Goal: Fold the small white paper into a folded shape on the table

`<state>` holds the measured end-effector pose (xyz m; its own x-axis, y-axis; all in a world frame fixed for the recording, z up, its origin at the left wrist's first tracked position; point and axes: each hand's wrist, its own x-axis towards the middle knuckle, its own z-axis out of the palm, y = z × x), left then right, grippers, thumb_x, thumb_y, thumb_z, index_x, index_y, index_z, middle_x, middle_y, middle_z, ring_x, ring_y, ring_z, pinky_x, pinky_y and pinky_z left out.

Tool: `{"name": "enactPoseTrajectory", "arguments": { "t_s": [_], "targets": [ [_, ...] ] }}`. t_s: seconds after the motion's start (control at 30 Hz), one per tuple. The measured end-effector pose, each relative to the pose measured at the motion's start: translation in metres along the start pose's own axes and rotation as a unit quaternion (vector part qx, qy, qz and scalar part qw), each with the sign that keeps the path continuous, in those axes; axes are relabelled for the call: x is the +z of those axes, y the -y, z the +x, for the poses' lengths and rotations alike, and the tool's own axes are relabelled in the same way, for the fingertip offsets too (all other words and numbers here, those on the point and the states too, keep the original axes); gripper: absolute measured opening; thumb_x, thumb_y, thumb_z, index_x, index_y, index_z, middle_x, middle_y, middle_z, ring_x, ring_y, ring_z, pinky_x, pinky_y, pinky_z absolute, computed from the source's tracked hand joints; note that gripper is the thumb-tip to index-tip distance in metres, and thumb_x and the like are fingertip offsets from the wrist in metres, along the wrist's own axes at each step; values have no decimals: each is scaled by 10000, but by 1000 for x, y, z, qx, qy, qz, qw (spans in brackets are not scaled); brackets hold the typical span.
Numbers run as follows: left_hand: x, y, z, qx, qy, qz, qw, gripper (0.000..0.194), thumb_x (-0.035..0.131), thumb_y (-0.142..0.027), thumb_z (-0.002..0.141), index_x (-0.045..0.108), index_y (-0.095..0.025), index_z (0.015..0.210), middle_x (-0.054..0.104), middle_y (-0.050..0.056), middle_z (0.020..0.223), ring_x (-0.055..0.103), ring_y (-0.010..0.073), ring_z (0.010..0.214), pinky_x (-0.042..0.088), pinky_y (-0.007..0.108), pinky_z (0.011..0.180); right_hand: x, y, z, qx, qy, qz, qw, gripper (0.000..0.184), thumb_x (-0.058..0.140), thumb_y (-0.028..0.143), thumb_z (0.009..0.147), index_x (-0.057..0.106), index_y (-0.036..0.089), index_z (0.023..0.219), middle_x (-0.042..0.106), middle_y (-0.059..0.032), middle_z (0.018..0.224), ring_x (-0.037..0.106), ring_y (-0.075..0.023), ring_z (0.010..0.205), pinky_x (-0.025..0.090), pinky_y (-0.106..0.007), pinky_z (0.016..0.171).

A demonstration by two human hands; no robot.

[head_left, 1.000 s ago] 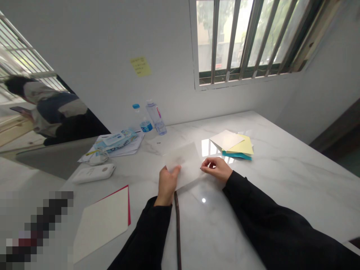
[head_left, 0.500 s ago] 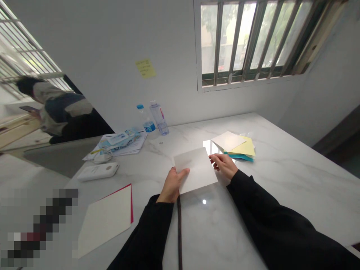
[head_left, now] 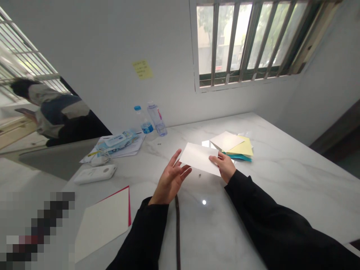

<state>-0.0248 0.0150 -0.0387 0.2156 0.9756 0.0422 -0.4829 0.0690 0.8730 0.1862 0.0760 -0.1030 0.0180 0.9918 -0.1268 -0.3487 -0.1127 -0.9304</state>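
Observation:
My right hand (head_left: 226, 167) pinches the right edge of a white sheet of paper (head_left: 200, 158) and holds it lifted and tilted above the marble table (head_left: 281, 180). My left hand (head_left: 171, 179) is just left of the sheet, fingers spread apart, touching or nearly touching its left corner without gripping it. Both arms wear black sleeves.
A stack of white, yellow and teal sheets (head_left: 236, 145) lies right behind the held paper. A white card with a red edge (head_left: 104, 221) lies near left. Two water bottles (head_left: 153, 120), a pile of papers (head_left: 118, 144) and a white device (head_left: 94, 173) sit far left. A dark strap (head_left: 177, 228) hangs between my arms. Another person (head_left: 53, 112) sits far left.
The sheet has come up off the table and tilted. My left hand let go of its edge and opened its fingers, while my right hand took hold and carries it.

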Motion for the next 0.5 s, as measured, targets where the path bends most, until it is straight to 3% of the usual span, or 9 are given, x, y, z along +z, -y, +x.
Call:
{"name": "enactPoseTrajectory", "arguments": {
  "t_s": [0.13,0.27,0.37,0.5],
  "targets": [
    [13,13,-3,41,-17,70,997,1134,898,-223,693,235,-432,1589,422,83,1593,592,304,1273,491,436,1061,10,-1,-10,30,-11,23,999,468,782,366,655,652,181,1065,762,-69,912,712,-196,708,576,-287,588],
    [15,23,-1,52,-51,85,994,1238,925,-171,641,182,-487,1580,366,60,1631,565,310,1315,513,419,1040,22,2,-27,61,18,26,998,427,791,335,655,648,166,1020,753,-74,910,710,-183,687,577,-259,537],
    [8,26,3,71,-67,58,994,1114,917,-208,675,270,-441,1552,428,73,1584,542,290,1343,485,398,1069,27,7,-36,72,57,24,996,446,811,324,645,641,152,1021,732,-51,813,678,-158,587,556,-238,466],
    [2,26,7,72,-96,17,993,809,887,-307,728,456,-362,1411,552,65,1443,589,259,1270,488,408,1059,30,14,-44,93,117,18,989,502,843,351,658,608,151,1054,703,-24,728,666,-150,505,553,-229,430]
  ]
}}
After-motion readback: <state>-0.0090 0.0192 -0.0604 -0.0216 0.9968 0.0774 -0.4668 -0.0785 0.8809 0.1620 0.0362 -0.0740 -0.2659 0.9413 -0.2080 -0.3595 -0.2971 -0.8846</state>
